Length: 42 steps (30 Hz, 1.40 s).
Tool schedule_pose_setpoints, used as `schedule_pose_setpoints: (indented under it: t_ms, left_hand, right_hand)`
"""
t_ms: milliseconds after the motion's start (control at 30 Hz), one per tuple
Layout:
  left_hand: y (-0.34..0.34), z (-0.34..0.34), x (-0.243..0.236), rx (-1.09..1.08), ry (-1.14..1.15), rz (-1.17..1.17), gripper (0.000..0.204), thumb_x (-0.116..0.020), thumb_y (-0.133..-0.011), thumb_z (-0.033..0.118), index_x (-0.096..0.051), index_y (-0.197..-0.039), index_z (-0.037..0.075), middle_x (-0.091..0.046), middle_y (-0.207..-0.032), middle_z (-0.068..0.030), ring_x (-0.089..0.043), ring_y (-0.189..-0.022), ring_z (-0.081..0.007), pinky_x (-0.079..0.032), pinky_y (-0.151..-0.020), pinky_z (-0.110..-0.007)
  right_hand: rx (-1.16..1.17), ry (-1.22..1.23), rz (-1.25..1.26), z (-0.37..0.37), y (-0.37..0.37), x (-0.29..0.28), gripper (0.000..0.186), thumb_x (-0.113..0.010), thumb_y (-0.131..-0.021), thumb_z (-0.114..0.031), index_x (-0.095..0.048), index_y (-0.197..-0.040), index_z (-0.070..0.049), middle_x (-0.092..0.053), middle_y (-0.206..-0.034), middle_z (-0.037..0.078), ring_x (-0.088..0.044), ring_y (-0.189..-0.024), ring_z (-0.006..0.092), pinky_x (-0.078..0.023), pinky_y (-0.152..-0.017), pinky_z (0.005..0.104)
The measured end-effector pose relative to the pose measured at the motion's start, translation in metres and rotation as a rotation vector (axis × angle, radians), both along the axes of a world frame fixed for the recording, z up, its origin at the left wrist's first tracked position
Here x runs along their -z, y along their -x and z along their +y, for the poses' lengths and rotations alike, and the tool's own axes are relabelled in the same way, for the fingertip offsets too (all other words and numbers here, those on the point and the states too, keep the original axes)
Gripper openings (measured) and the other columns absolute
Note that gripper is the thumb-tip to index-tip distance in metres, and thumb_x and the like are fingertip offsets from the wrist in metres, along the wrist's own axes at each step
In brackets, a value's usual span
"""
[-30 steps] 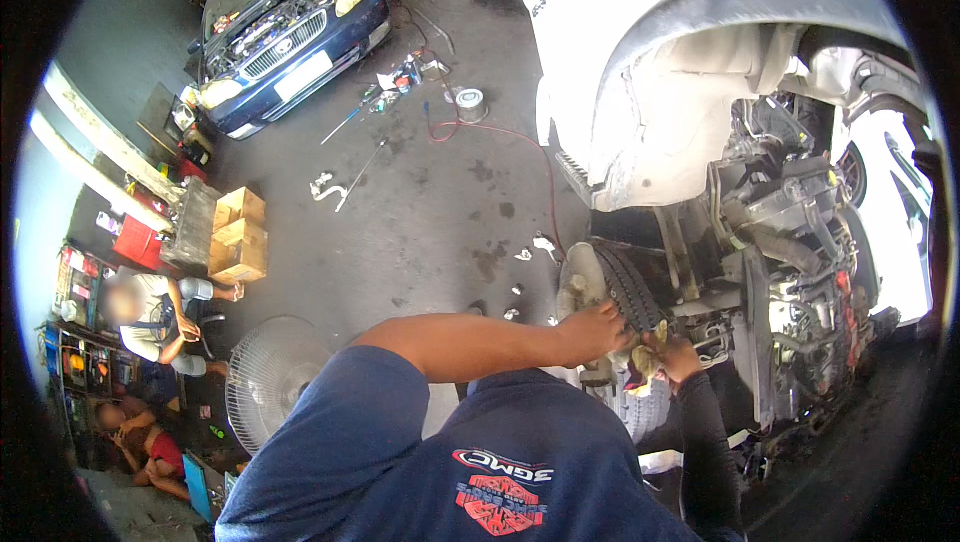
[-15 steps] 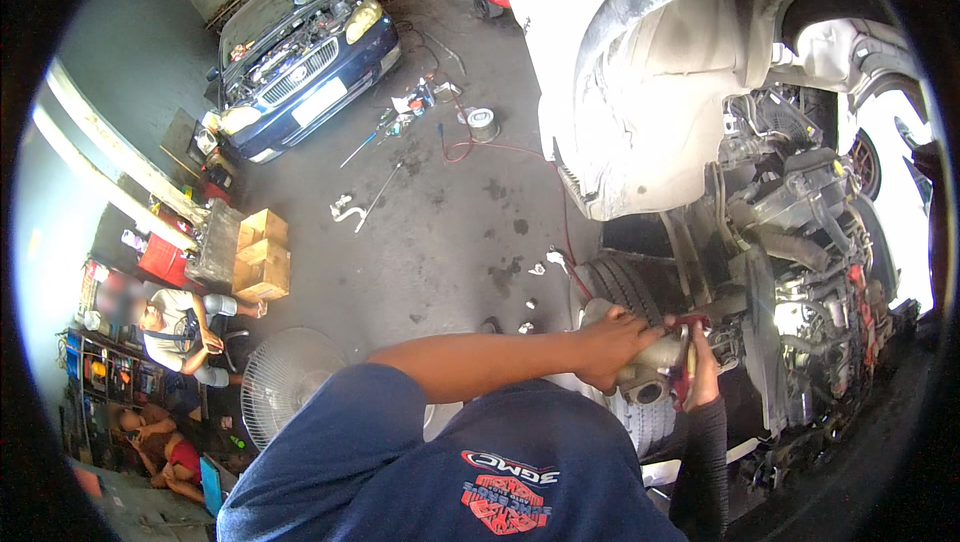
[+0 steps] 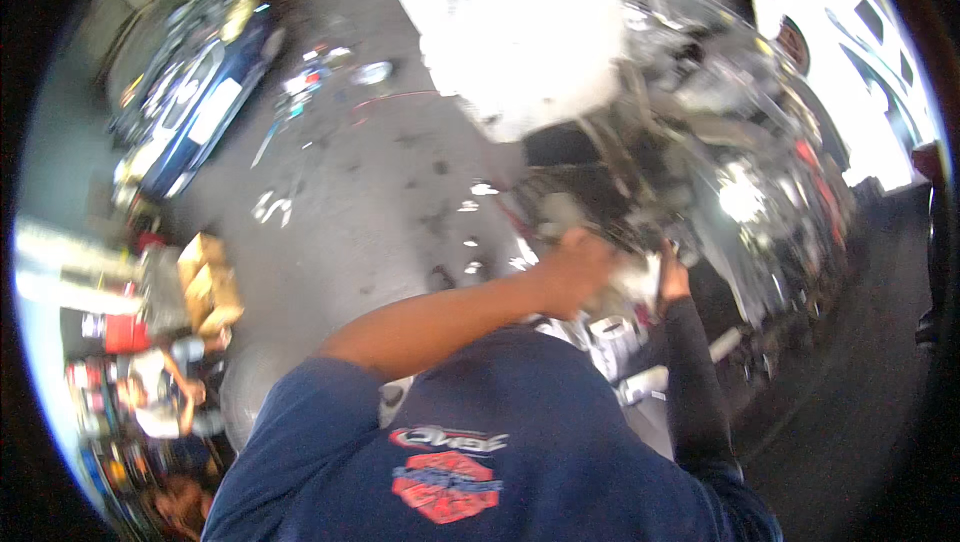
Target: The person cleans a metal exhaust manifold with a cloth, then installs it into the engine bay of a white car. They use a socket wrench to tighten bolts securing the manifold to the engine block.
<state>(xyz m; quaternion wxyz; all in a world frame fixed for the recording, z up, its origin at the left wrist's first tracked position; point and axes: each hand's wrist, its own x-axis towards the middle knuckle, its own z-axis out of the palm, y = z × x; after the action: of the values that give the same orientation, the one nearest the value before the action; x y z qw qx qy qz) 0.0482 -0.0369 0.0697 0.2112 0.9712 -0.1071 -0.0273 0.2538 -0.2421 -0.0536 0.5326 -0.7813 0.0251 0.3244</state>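
Observation:
My left hand [image 3: 582, 270] is smeared by motion, its fingers curled over a pale grey metal part [image 3: 632, 280]. On the part's right side, my right hand [image 3: 674, 280] grips it, the forearm covered by a dark sleeve. Both hands are in front of my body, beside the exposed underside of a raised white vehicle [image 3: 540, 42]. Blur hides the part's exact kind; half a second ago it looked tubular, with an open round end and a dark red piece. Mechanical parts [image 3: 740, 192] of the vehicle sit just beyond my right hand.
A blue car [image 3: 205, 127] with its hood up stands at the far left. Tools [image 3: 300, 87] and a thin red hose [image 3: 400, 96] lie on the floor. Wooden boxes [image 3: 208, 282] and a seated person [image 3: 165, 392] are at the left.
My view has swung, so the surroundings sit further left and are blurred. Both hands, still together on the metal part, appear higher in the picture and nearer the vehicle's underside.

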Motion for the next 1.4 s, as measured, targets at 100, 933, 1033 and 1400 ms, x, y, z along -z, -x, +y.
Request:
schedule_pose_setpoints:
  t_ms: [100, 933, 1033, 1400]
  left_hand:
    - [0.011, 0.026, 0.006, -0.244, 0.326, -0.138, 0.109, -0.095, -0.064, 0.029, -0.042, -0.156, 0.003, -0.057, -0.142, -0.0254, -0.053, -0.134, -0.0435, -0.04, -0.116, -0.053]
    - [0.336, 0.12, 0.172, -1.525, 0.458, 0.684, 0.106, -0.096, -0.063, 0.014, -0.035, -0.148, 0.004, -0.068, -0.126, -0.0209, -0.071, -0.109, -0.0308, -0.059, -0.091, -0.045]
    - [0.335, 0.11, 0.162, -1.421, 0.45, 0.78, 0.104, -0.095, -0.065, 0.014, -0.038, -0.152, 0.009, -0.069, -0.129, -0.0177, -0.072, -0.109, -0.0268, -0.061, -0.089, -0.042]
    - [0.371, 0.076, 0.221, -1.729, 0.329, 0.689, 0.133, -0.103, -0.044, 0.049, -0.043, -0.152, 0.0, -0.068, -0.133, -0.0189, -0.065, -0.127, -0.0347, -0.057, -0.106, -0.045]
  right_hand:
    - [0.154, -0.754, 0.673, -0.041, -0.016, -0.001, 0.066, -0.049, -0.102, -0.065, -0.071, -0.099, -0.003, -0.073, -0.094, 0.018, -0.072, -0.08, 0.0313, -0.061, -0.075, 0.0441]
    - [0.401, -0.682, 0.661, -0.047, 0.029, 0.112, 0.036, -0.048, -0.109, -0.026, -0.064, -0.127, 0.001, -0.074, -0.122, 0.019, -0.075, -0.109, 0.0317, -0.06, -0.1, 0.0477]
    - [0.463, -0.566, 0.67, -0.065, 0.02, 0.146, 0.041, -0.055, -0.108, -0.026, -0.061, -0.136, 0.004, -0.073, -0.127, 0.019, -0.074, -0.113, 0.0306, -0.06, -0.101, 0.0448]
    - [-0.471, -0.646, 0.443, 0.028, -0.008, 0.09, 0.046, -0.053, -0.106, -0.049, -0.065, -0.126, -0.009, -0.074, -0.12, 0.013, -0.073, -0.105, 0.0359, -0.062, -0.092, 0.0547]
